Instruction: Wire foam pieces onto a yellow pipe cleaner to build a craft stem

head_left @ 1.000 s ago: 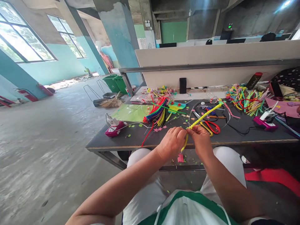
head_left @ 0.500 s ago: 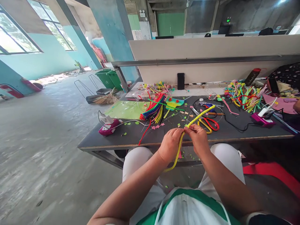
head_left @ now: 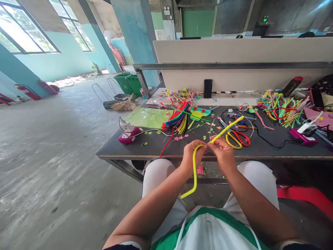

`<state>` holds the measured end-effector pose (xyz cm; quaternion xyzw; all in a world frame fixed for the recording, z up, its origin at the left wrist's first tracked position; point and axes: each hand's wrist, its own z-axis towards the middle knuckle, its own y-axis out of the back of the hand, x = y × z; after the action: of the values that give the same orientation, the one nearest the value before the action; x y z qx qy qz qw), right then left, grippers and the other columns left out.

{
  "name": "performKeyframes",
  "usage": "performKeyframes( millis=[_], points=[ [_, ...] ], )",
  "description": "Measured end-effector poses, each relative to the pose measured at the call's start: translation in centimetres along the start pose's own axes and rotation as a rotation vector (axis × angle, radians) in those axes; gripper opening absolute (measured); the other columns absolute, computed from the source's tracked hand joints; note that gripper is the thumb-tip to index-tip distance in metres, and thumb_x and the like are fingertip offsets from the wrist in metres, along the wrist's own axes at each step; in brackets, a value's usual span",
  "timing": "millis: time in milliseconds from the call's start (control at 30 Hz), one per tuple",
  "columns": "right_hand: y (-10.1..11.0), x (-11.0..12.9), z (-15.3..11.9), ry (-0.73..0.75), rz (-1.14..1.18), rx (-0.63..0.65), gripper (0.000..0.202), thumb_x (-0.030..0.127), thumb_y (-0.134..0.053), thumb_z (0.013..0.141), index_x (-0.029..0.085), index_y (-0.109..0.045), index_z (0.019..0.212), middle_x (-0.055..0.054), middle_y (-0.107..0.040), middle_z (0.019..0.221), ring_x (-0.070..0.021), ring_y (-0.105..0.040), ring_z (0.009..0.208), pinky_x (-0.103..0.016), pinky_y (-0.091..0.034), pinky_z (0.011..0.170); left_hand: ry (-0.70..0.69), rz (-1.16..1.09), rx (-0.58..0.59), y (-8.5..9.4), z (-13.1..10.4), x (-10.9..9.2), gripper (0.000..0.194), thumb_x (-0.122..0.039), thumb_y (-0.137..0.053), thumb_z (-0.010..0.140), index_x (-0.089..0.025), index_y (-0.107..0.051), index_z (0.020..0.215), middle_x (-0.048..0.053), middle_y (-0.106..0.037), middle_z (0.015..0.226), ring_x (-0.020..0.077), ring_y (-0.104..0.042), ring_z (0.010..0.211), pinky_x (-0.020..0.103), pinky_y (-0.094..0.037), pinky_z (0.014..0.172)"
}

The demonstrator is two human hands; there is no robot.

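A fuzzy yellow pipe cleaner (head_left: 194, 170) runs through both hands, above my lap at the table's front edge. My left hand (head_left: 194, 154) is closed on it, and its loose end hangs down over the wrist with a bend near the tip. My right hand (head_left: 222, 151) pinches it close beside the left fingertips. From there a thicker, twisted-looking length points up and right over the table. A thin wire or thread shows by the right fingers. Scissors with red and yellow handles (head_left: 238, 139) lie just beyond my right hand.
On the dark table (head_left: 125, 147) lie a bundle of coloured pipe cleaners (head_left: 179, 118), a green sheet (head_left: 148, 118), paper scraps and purple power blocks (head_left: 129, 135). A phone (head_left: 207, 88) leans on the white board. A heap of coloured pieces (head_left: 283, 106) sits at right.
The yellow pipe cleaner's loose end has swung outward, now draped over the left hand instead of hanging beneath it. My left hand has turned slightly. The whole view has shifted a little.
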<state>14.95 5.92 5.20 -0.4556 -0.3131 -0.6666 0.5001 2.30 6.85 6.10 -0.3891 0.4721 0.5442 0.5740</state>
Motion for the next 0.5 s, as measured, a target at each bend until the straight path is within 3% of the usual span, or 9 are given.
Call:
performKeyframes(
  millis=[200,333,500],
  points=[
    [-0.8,-1.1,0.0,-0.07,0.374,0.032,0.006,0.022,-0.076,0.065,0.024,-0.071,0.068,-0.002,-0.061,0.1,-0.0223,-0.053,0.104,-0.037,-0.041,0.089,0.233,-0.496,0.173,0.8,0.1,-0.4,0.02,-0.031,-0.07,0.07,-0.012,-0.064,0.072,0.002,-0.061,0.061,0.012,-0.056,0.056,0.023,-0.043,0.056],
    [-1.0,-0.8,0.0,-0.13,0.497,0.054,0.008,0.02,-0.076,0.063,0.027,-0.072,0.066,0.0,-0.061,0.099,-0.0197,-0.055,0.097,-0.035,-0.045,0.082,0.384,-0.652,0.224,1.1,0.2,0.2,0.024,-0.029,-0.075,0.064,-0.011,-0.063,0.073,0.004,-0.062,0.063,0.0129,-0.057,0.055,0.025,-0.044,0.054],
    [-1.2,-0.5,-0.3,-0.152,0.488,0.069,0.008,0.02,-0.076,0.063,0.028,-0.072,0.066,-0.001,-0.062,0.101,-0.0184,-0.056,0.092,-0.033,-0.049,0.074,0.477,-0.747,0.272,1.2,0.5,0.7,0.023,-0.024,-0.076,0.062,-0.011,-0.061,0.074,0.003,-0.061,0.061,0.0117,-0.055,0.054,0.024,-0.043,0.054]
  ],
)
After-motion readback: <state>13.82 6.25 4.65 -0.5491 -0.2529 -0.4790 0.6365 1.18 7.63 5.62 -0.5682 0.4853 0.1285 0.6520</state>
